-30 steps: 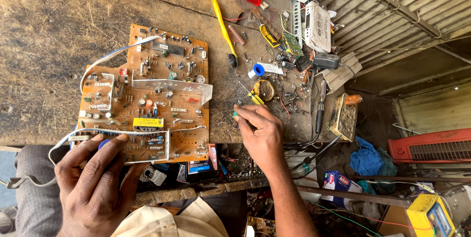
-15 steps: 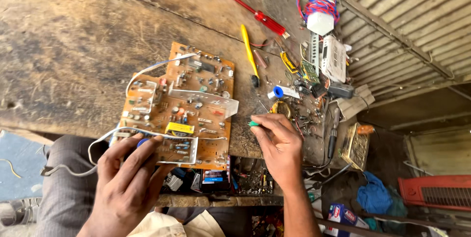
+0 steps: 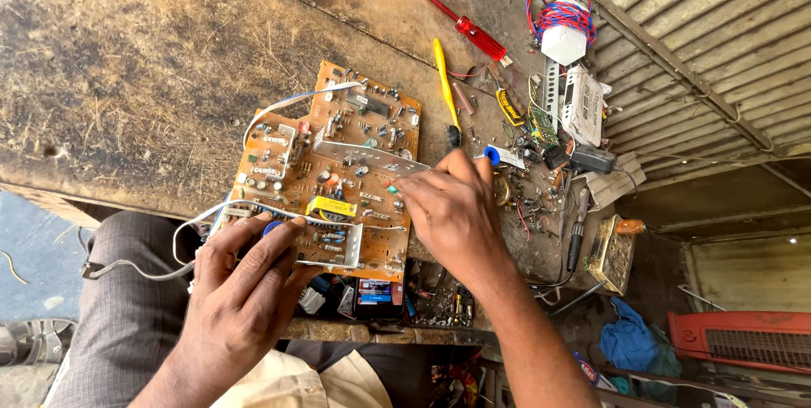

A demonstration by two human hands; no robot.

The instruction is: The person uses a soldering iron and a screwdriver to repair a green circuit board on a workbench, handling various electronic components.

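Pinching circuit board [image 3: 334,176] at workbench's [image 3: 127,78] near edge, left hand [image 3: 241,290]; right hand [image 3: 452,214] fingertips pressed on it; grip unclear—could snag white wires [image 3: 190,226].

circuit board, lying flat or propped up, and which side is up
Flat, component side up. The orange circuit board lies on the wooden workbench, capacitors and metal heat sinks facing the camera. The left hand steadies its near edge.

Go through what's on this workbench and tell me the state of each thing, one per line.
Circuit board: flat on the bench, component side up.
Left hand: fingers resting on the board's near edge.
Right hand: fingertips down on the board's right side.
Red screwdriver: lying loose, untouched.
Yellow tool: lying loose beside the board.
Soldering iron: lying on the bench, untouched.
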